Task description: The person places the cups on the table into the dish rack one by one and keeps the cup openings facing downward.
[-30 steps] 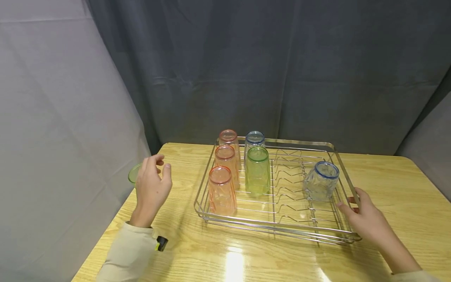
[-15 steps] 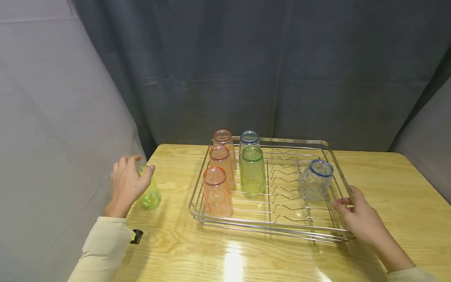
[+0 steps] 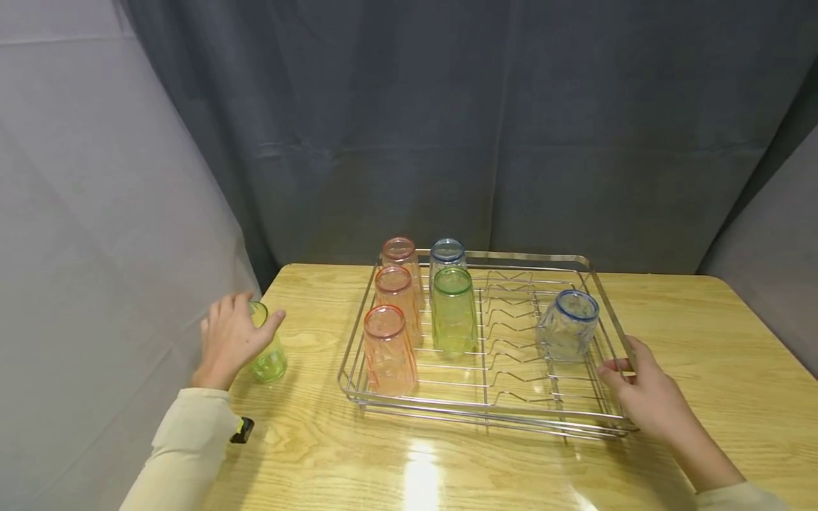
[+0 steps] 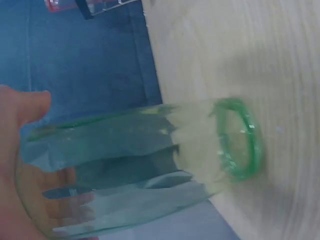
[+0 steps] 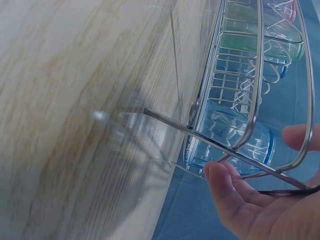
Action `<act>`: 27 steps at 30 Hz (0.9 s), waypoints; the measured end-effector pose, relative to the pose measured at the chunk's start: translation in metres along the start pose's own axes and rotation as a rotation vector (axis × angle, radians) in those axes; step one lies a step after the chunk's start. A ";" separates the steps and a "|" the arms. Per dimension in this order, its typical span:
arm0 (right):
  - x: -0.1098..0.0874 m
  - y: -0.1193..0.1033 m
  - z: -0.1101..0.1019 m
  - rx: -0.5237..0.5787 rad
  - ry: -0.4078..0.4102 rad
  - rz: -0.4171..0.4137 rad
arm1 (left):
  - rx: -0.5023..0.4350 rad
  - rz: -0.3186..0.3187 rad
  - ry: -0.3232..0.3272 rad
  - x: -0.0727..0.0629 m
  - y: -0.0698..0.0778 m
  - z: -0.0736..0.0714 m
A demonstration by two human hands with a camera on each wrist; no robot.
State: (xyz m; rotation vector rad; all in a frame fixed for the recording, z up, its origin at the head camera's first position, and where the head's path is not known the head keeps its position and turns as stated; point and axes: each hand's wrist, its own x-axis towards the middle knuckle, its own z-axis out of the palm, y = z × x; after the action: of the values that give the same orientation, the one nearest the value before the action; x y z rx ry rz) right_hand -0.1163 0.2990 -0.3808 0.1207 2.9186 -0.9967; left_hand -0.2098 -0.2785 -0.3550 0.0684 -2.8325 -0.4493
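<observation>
A tall green glass (image 3: 269, 360) stands upright near the table's left edge, its thick base on the wood in the left wrist view. My left hand (image 3: 231, 339) is around its upper part, fingers behind it (image 4: 75, 197), thumb spread away from the wall. My right hand (image 3: 648, 394) grips the right rail of a wire dish rack (image 3: 424, 404). Upside down in the rack stand several glasses: a front orange glass (image 3: 391, 358), a second green glass (image 3: 454, 319), a back blue-rimmed glass (image 3: 447, 259). A short blue-rimmed glass (image 3: 567, 330) leans near the right side.
Two more orange-pink glasses, a middle one (image 3: 399, 298) and a far one (image 3: 401, 252), line the rack's left side. The wooden table (image 3: 332, 454) ends at a dark curtain (image 3: 383, 142) behind and a pale curtain (image 3: 115, 248) on the left.
My left hand has moved left and come around the tall green glass. My right hand keeps its grip on the rack. The whole head view has shifted slightly.
</observation>
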 end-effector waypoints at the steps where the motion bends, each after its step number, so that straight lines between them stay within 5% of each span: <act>1: 0.000 -0.001 0.000 -0.001 -0.001 0.001 | 0.007 -0.014 -0.013 0.000 -0.002 0.001; 11: -0.001 -0.003 -0.002 0.003 -0.010 0.003 | 0.075 -0.069 -0.119 0.007 -0.004 0.003; 20: 0.001 -0.003 0.000 -0.002 -0.023 0.002 | 0.078 -0.095 -0.055 0.000 -0.007 0.008; 27: 0.001 0.001 -0.002 -0.002 -0.042 0.017 | 0.000 -0.112 0.064 -0.004 0.001 0.009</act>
State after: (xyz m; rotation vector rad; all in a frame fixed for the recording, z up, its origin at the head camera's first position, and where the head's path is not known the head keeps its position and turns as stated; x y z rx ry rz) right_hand -0.1171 0.3010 -0.3801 0.1228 2.8757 -0.9818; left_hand -0.2089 -0.2740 -0.3639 0.2388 -2.7750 -0.4621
